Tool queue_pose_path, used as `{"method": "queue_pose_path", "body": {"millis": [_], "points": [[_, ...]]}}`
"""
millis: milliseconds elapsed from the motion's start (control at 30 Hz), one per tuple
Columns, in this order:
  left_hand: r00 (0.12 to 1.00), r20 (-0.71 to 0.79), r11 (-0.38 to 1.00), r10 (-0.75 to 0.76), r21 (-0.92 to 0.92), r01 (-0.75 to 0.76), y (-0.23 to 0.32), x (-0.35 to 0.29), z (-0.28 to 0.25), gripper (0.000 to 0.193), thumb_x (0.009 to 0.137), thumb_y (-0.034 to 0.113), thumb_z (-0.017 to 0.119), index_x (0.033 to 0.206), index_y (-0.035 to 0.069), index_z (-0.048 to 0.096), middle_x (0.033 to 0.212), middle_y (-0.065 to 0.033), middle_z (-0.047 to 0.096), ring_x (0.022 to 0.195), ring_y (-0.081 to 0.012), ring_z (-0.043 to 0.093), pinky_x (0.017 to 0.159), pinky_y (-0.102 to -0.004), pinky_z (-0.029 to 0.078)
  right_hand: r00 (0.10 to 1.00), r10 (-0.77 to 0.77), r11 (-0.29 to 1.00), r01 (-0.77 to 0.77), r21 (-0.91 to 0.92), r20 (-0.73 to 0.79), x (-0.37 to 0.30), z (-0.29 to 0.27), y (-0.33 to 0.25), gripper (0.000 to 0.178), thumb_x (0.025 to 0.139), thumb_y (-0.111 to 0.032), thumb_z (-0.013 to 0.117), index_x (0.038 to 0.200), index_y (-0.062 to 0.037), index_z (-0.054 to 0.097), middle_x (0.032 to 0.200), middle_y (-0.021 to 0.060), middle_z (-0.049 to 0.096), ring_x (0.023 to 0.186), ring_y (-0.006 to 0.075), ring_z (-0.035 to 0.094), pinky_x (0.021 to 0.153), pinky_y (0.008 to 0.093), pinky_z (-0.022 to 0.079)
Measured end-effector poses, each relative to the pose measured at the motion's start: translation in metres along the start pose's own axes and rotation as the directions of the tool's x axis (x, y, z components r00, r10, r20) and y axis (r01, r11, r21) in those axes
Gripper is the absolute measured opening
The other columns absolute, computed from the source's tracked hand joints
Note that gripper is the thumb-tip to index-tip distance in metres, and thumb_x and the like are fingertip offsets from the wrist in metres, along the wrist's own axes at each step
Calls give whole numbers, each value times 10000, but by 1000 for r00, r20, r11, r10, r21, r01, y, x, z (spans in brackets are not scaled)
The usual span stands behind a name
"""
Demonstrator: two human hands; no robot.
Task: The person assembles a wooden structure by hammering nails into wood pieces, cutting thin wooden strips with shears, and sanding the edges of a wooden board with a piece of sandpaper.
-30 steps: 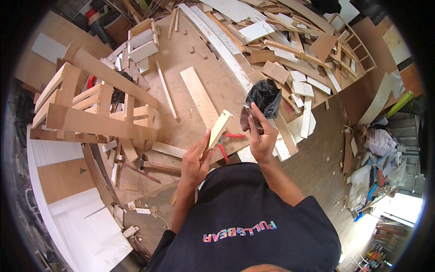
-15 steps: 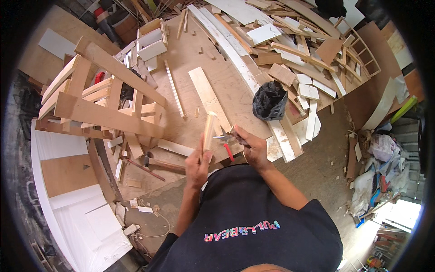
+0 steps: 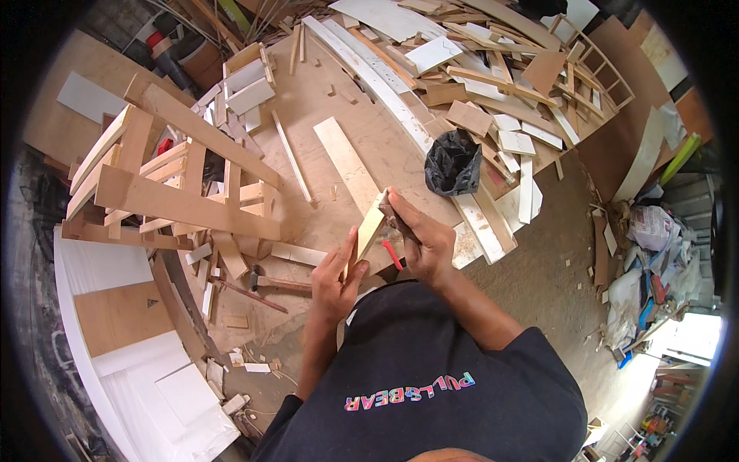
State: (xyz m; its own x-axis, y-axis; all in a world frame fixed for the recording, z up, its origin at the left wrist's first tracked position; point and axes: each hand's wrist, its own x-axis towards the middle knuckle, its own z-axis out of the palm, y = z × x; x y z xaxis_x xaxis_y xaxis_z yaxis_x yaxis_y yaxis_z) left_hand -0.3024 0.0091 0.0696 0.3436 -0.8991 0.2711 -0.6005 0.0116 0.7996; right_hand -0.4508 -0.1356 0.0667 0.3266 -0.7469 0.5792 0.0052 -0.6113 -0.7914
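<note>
The left hand (image 3: 336,283) has its grip closed around the near part of a pale wooden strip (image 3: 369,230), which slants up and away to the right, above the near edge of the worktop (image 3: 308,222). The right hand (image 3: 428,243) has its grip closed on a dark brown piece (image 3: 402,229), mostly hidden by the hand, with its fingertips at the strip's far end.

Just beyond the strip, a flat plank (image 3: 341,154) lies on the worktop, with a thin stick (image 3: 292,158) to its left. A red handle (image 3: 392,255) shows between the two hands, close to the near edge. Left of the left hand lies a hammer (image 3: 282,284). An open black bag (image 3: 453,163) stands beyond the right hand. A slatted wooden frame (image 3: 187,202) is farther left, and a pile of offcuts (image 3: 504,91) covers the far right.
</note>
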Motion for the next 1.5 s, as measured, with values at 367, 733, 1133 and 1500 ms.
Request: {"method": "queue_pose_path", "body": {"millis": [367, 733, 1133, 1500], "points": [[977, -77, 967, 199, -148, -209, -3, -1, -44, 596, 923, 88, 773, 1489, 33, 593, 863, -110, 632, 631, -183, 500, 558, -316, 409, 873, 460, 887, -461, -38, 160, -116, 1, 24, 498, 932, 101, 592, 1400, -51, 670, 1222, 160, 773, 1035, 181, 767, 893, 292, 582], [973, 46, 954, 224, -213, -210, -18, -62, -86, 624, 902, 88, 785, 1494, 45, 590, 863, -137, 652, 640, -210, 520, 581, -322, 417, 975, -31, 997, 46, -61, 222, -32, 18, -107, 549, 840, 152, 618, 1325, -86, 716, 1300, 151, 735, 1117, 294, 758, 930, 348, 614], [991, -119, 994, 69, -73, -78, -64, -102, -133, 569, 947, 64, 743, 1494, 40, 588, 1010, -181, 728, 847, -204, 670, 782, -323, 528, 958, 0, 1000, -1, 5, 285, -127, 45, -93, 300, 1043, 33, 554, 1297, 17, 712, 1234, 172, 764, 1091, 236, 755, 895, 328, 599], [999, 32, 998, 28, -61, -26, -44, -123, -145, 578, 965, 151, 736, 1515, 77, 572, 958, -199, 690, 809, -336, 665, 734, -369, 532, 943, -63, 992, 94, -81, 328, -81, 80, -125, 469, 896, 53, 709, 1352, -53, 691, 1354, 189, 700, 1206, 330, 713, 957, 385, 598]]}}
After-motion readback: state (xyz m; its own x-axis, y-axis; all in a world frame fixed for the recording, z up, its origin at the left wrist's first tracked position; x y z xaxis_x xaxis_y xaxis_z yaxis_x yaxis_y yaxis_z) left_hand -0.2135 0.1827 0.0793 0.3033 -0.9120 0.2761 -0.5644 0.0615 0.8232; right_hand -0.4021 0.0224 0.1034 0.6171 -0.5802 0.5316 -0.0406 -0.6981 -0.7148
